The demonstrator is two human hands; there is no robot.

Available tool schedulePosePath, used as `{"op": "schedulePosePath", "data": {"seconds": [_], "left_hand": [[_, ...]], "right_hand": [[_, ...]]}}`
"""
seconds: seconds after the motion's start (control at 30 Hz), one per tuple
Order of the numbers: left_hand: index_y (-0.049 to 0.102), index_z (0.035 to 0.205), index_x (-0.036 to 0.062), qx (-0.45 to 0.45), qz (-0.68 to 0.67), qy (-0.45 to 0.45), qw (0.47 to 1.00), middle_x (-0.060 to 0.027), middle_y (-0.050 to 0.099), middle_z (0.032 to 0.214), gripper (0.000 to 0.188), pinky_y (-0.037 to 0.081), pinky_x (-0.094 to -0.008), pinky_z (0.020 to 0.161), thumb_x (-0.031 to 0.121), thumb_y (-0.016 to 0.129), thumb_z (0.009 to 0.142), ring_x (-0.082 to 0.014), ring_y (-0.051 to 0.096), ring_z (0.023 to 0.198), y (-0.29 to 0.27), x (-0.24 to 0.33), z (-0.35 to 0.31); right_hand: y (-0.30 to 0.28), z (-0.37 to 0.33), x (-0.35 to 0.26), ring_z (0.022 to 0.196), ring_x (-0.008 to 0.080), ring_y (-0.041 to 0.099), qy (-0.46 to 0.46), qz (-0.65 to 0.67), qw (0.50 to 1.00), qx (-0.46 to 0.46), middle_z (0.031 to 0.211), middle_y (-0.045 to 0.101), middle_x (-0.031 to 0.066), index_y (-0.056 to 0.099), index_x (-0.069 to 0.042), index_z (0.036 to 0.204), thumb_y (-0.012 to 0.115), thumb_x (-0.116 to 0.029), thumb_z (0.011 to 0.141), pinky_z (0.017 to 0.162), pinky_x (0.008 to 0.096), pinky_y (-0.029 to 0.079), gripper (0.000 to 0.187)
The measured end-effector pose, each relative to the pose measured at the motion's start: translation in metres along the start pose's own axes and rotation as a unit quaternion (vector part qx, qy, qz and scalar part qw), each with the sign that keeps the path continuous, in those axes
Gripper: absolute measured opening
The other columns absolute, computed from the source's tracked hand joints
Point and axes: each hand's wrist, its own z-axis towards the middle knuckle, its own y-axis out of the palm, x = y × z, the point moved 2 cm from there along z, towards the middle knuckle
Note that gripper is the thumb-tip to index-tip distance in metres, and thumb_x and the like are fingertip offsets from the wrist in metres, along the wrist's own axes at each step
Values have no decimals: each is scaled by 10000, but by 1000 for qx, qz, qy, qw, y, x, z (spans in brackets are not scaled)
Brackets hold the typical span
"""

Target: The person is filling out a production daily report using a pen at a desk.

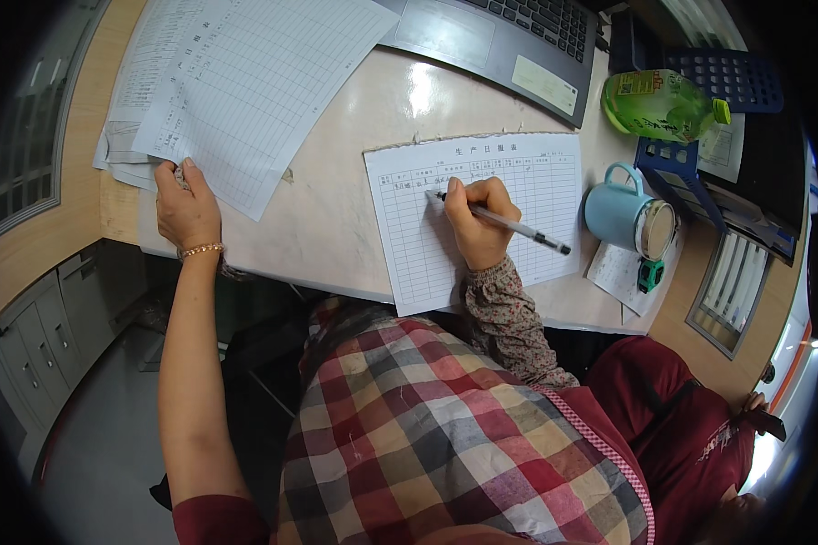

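My right hand [482, 218] grips a pen [527, 230] with a clear barrel, its tip near the upper rows of a printed form [427, 245]. Handwriting fills part of the form's top rows. A floral oversleeve [504, 309] covers my right forearm. At the table's left edge, my left hand [188, 204] is closed around what looks like bunched patterned cloth [182, 177], beside the lower corner of another form sheet [264, 91]. That sheet lies slanted over more papers [141, 91]. Whether my left fingers also pinch the sheet is unclear.
A laptop [454, 41] stands at the back. To the right are a green bottle [659, 104] on its side, a light-blue mug [613, 211], a green tape measure [650, 274] and blue file holders [673, 168]. Another person's hand [754, 404] shows at the far right.
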Motion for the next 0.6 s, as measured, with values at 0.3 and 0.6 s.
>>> {"op": "schedulePosePath", "data": {"seconds": [0.3,0.6], "left_hand": [[515,975,95,2,1,2,1000,-139,613,738,269,430,-451,572,335,519,855,-340,591,692,-1,-1,-1],[513,969,95,0,-1,2,1000,-148,621,764,268,430,-456,579,337,521,852,-353,593,710,-1,-2,-1]], "right_hand": [[4,1,2,436,46,435,-3,2,1000,-7,488,488,24,460,-26,575,684,-62,738,393,205,335,280],[4,1,2,433,42,421,11,13,1000,0,483,477,17,463,-30,575,685,-64,739,391,205,326,279]]}}
